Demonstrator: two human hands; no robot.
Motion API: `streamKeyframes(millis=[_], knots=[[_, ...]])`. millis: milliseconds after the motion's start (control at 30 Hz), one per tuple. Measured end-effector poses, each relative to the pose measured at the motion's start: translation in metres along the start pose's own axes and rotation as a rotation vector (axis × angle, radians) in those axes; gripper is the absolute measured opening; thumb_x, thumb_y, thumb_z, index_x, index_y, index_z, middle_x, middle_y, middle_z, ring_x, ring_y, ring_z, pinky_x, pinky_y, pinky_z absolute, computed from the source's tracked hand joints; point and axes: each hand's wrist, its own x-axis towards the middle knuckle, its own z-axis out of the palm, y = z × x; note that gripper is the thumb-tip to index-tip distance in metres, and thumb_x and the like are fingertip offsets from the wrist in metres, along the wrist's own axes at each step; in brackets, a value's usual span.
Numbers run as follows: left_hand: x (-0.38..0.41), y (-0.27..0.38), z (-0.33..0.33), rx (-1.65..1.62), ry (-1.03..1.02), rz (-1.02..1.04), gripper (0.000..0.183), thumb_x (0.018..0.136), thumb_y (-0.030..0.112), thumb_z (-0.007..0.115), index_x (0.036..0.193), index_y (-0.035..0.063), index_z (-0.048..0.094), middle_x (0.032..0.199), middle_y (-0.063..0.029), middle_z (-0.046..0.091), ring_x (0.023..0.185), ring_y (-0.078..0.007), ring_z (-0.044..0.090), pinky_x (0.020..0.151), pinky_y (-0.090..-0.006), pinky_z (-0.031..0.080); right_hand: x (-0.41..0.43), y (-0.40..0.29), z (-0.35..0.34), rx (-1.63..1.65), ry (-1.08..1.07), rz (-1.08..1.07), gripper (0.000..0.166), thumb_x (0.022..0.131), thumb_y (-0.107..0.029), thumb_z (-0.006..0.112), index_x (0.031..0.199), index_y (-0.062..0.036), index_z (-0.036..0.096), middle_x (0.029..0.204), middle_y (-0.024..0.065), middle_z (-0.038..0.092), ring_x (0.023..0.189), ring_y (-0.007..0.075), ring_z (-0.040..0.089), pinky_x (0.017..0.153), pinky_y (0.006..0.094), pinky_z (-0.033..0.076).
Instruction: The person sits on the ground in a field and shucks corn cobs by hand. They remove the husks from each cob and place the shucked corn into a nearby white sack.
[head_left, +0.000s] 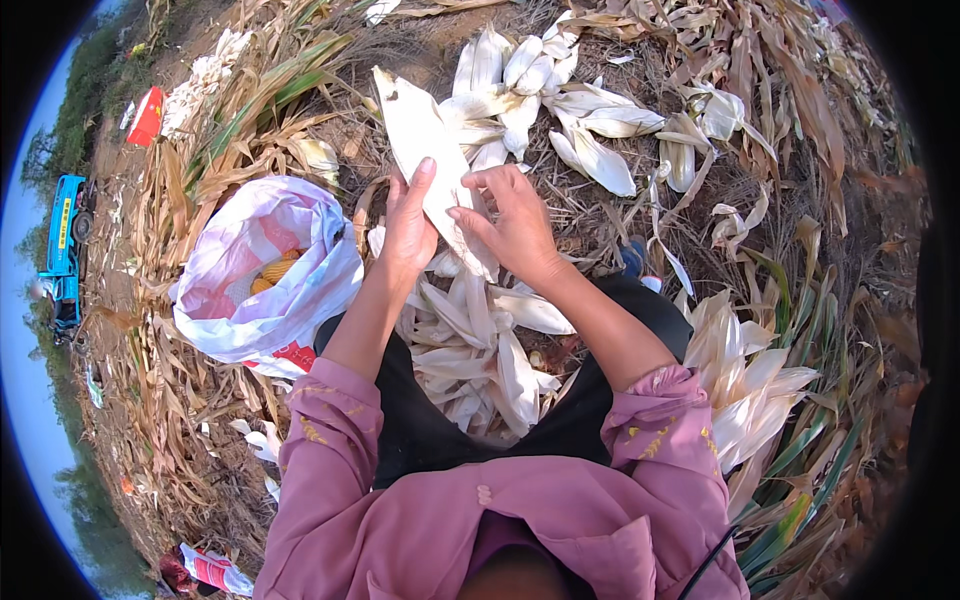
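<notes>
A long ear of corn in its pale, dry husk (427, 139) slants across the space before me, its far tip up and to the left. My left hand (409, 225) holds it from the left side, with the thumb lying along the husk. On the right side of the same ear, the bent fingers and thumb of my right hand (517, 225) grip the husk. No kernels show on this ear. Left of my knees stands a white woven sack (217, 319), its mouth wide; some bare yellow corn cobs (276, 271) lie inside.
Loose husks (480, 367) are heaped between my legs, with more husks (525, 75) beyond my hands. Dry corn stalks (795, 82) cover the ground. A blue truck (64, 240) stands far left, a red box (146, 116) nearer. Another sack (214, 571) lies at lower left.
</notes>
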Motion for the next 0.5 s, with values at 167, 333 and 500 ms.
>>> streamKeyframes(millis=[167,333,500], knots=[[0.027,-0.004,-0.032,-0.181,0.098,-0.032,0.046,0.088,0.03,0.059,0.125,0.0069,0.043,0.11,-0.0059,0.056,0.103,-0.0182,0.053,0.09,-0.0351,0.043,-0.03,0.005,0.033,-0.14,-0.581,-0.228,0.014,0.075,-0.016,0.064,0.082,-0.0055,0.057,0.081,0.0125,0.061,0.075,0.032,0.061,0.066,0.0414,0.049],[0.028,0.001,-0.069,-0.273,0.068,-0.099,0.055,0.085,0.043,0.058,0.121,0.0037,0.044,0.106,-0.0112,0.057,0.096,-0.0267,0.058,0.084,-0.0424,0.048,-0.037,0.0,0.018,-0.144,-1.17,0.037,0.018,0.076,-0.017,0.065,0.089,-0.0042,0.063,0.082,0.0151,0.065,0.078,0.0308,0.063,0.071,0.0377,0.05],[0.028,0.002,-0.055,-0.129,0.074,-0.08,0.059,0.081,0.032,0.066,0.124,0.0027,0.04,0.108,-0.0097,0.054,0.098,-0.0214,0.055,0.087,-0.0364,0.046,0.018,-0.011,0.013,0.34,-0.18,0.348,0.033,0.081,-0.031,0.068,0.093,-0.0005,0.061,0.081,0.0087,0.064,0.075,0.0134,0.061,0.068,0.0262,0.049]])
